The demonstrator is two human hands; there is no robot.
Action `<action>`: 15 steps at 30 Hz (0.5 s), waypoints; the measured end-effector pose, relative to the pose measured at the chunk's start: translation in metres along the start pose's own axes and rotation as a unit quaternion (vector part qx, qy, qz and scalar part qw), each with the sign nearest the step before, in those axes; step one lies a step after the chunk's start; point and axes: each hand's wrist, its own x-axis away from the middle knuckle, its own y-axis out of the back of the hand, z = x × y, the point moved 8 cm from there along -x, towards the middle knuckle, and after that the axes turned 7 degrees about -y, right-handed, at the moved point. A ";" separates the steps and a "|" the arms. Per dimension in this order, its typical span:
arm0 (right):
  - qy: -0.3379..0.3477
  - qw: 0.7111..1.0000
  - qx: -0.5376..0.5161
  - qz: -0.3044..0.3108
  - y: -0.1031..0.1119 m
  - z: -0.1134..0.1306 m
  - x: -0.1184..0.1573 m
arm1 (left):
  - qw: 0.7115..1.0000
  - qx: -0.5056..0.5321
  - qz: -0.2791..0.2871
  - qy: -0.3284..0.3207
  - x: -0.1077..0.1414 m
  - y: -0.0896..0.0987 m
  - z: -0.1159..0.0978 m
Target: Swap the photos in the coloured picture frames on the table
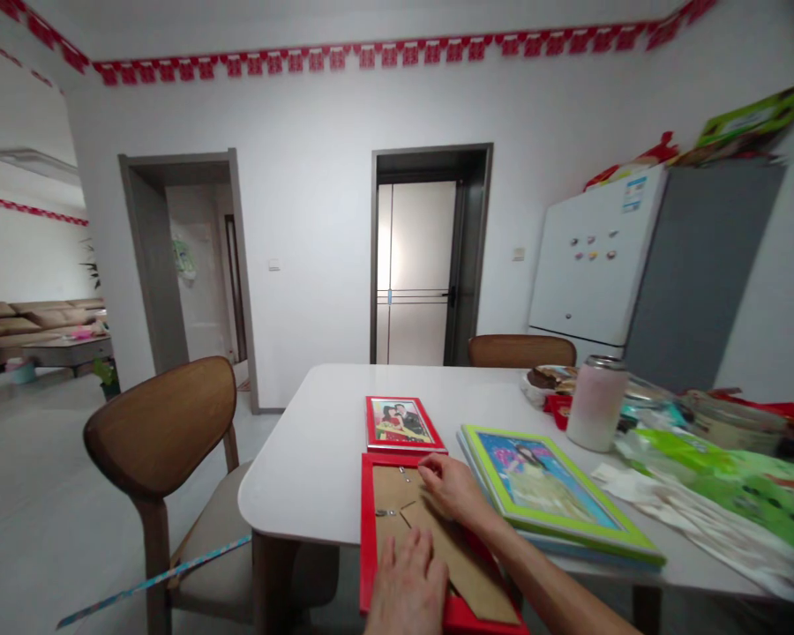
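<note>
A red picture frame lies face down near the table's front edge, with its brown backing board showing. The board sits askew, its lower right corner over the frame's side. Metal clips and a folding stand fitting show on its upper left part. My left hand lies flat on the lower part of the board, fingers stretched out. At the board's upper right edge, my right hand has its fingers curled in a pinch on that edge; the fingertips are partly hidden. Just beyond stands a second red frame lying face up with a photo of two people.
To the right lies a stack of frames topped by a lime-green one. Behind it are a pink-white bottle, a white cloth and green packaging. A wooden chair stands left of the white table.
</note>
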 end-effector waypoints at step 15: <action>-0.221 0.723 -0.646 0.105 -0.029 -0.003 0.100 | 0.849 0.377 -0.369 0.000 0.006 0.071 -0.026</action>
